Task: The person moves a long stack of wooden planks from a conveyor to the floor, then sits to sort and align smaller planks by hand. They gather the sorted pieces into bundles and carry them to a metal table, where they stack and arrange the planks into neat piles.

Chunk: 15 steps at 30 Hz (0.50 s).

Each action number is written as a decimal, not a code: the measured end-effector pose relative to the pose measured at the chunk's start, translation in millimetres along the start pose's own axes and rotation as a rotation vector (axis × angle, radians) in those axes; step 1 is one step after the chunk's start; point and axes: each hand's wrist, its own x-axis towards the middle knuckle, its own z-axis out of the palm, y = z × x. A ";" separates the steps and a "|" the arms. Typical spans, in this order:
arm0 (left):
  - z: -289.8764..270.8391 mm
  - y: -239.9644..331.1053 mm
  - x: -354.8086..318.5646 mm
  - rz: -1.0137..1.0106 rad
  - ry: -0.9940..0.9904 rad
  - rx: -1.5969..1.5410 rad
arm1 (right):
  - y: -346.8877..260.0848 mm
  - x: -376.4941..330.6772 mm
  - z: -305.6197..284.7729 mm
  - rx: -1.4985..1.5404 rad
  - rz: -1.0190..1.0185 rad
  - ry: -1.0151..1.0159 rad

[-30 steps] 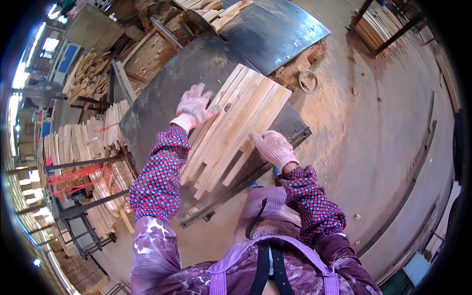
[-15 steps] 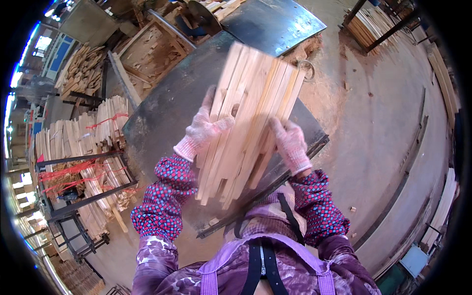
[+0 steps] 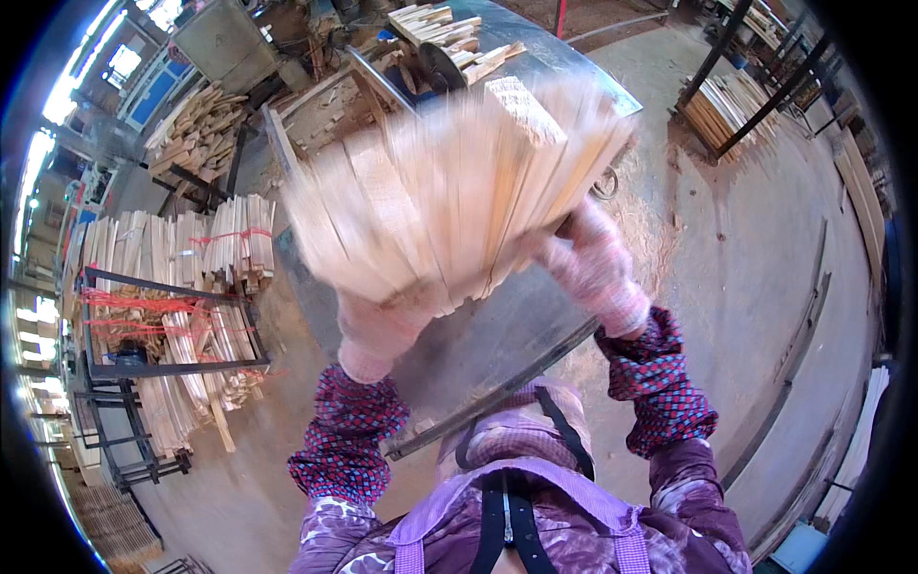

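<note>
A wide bundle of pale wooden strips (image 3: 435, 206) is lifted above a dark metal tabletop (image 3: 469, 359), smeared by motion. Its strips stand side by side, the far ends fanned apart. My left hand (image 3: 382, 330), in a pinkish work glove, holds the bundle from below at its near left; its fingers are hidden behind the wood. On the near right side, my right hand (image 3: 598, 263), gloved the same way, grips the strips, its fingertips partly out of sight.
Beyond the bundle are a round saw blade (image 3: 440, 67) and loose wooden sticks (image 3: 435, 27). To the left stand a black metal rack (image 3: 172, 368) with red-tied strips and an offcut pile (image 3: 201, 124). Another stack of strips (image 3: 722, 115) sits at far right.
The bundle has risen and tilted away from me, spreading wider across the view. Both hands have gone along with it, my right hand shifting rightward. The view has also shifted slightly.
</note>
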 end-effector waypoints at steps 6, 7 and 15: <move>9.1 -129.5 -101.4 -0.379 -0.115 -0.796 | 103.3 -25.3 23.1 -0.033 0.005 0.032; 9.7 -134.2 -107.6 -0.367 -0.109 -0.960 | 102.7 -27.3 25.3 -0.074 0.019 0.049; 44.8 -73.1 -76.4 -0.418 0.238 -0.570 | 89.9 -13.0 25.1 -0.175 0.109 0.102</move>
